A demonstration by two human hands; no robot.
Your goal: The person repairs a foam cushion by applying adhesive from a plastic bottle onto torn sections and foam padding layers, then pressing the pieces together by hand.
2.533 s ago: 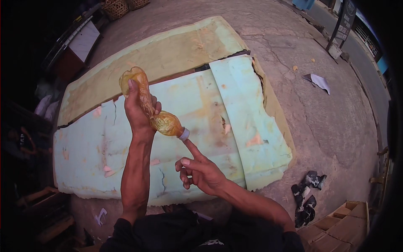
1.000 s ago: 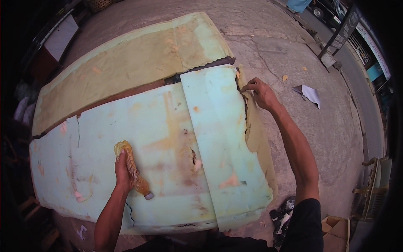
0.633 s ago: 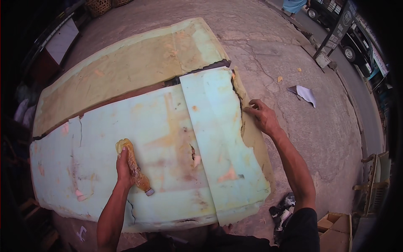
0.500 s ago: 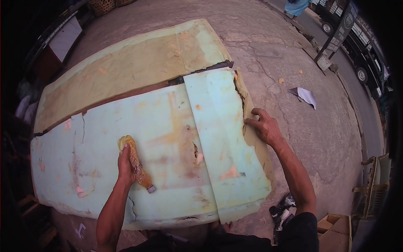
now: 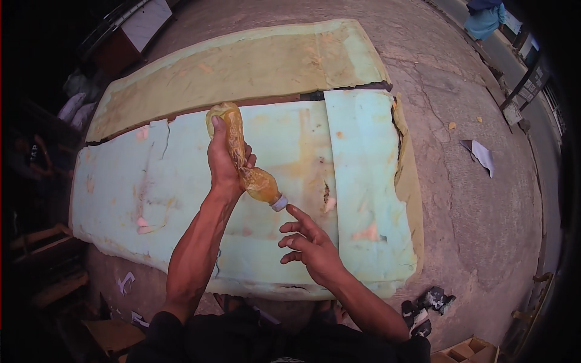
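My left hand (image 5: 225, 158) is wrapped round a crumpled clear plastic bottle (image 5: 259, 183) with amber-yellow contents. The bottle tilts with its whitish cap end (image 5: 279, 202) pointing down to the right. Close by that end is my right hand (image 5: 310, 245), its fingers apart and the index fingertip at or very near the cap. Both hands are above a large pale blue-green foam sheet (image 5: 181, 193), stained and cracked. On its right side lies a narrower foam strip (image 5: 369, 181) with a torn right edge, over a tan layer (image 5: 411, 199).
Beyond a dark gap lies a tan foam slab (image 5: 242, 72). A torn grey-white scrap (image 5: 480, 156) is on the pavement at right. Dark crumpled material (image 5: 426, 308) sits near my right elbow. A person in a blue garment (image 5: 484, 21) is at the far right, near a signboard (image 5: 529, 81).
My right hand has left the torn foam edge and come left to the bottle's cap. My left hand has raised the bottle farther over the foam. The view has shifted.
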